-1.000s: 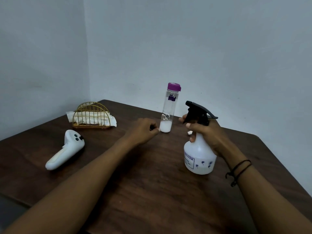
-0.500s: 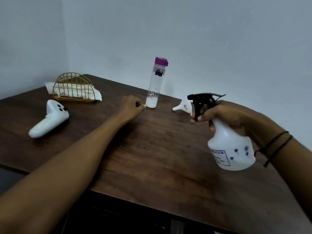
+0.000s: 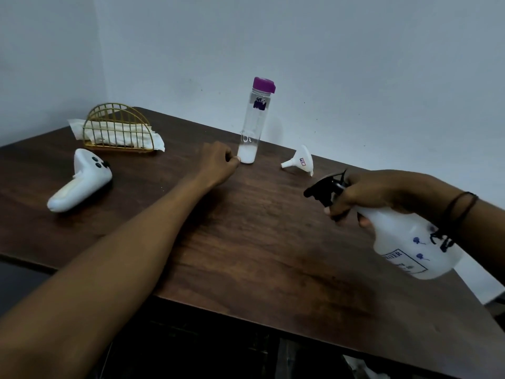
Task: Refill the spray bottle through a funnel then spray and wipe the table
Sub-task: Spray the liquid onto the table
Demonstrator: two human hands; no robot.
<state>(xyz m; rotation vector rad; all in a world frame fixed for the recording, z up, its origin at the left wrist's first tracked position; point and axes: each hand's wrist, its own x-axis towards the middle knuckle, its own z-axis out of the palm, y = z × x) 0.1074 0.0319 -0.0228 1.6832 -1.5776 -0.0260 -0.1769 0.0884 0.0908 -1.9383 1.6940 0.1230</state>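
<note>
Right hand (image 3: 382,192) clamped on spray bottle (image 3: 410,247) neck, bottle lifted and tilted above near right tabletop (image 3: 246,255). Left hand (image 3: 218,164) curled into a fist, resting mid-tabletop, touching the purple-capped bottle (image 3: 252,124). Funnel (image 3: 300,161) lies on its side further right. Tissue holder (image 3: 119,129) far left.

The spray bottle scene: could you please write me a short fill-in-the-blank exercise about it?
1. The spray bottle is held in the ____ hand.
2. The tall clear bottle has a ____ cap.
3. The white funnel lies on its ____ on the table.

Missing words: right; purple; side
</note>
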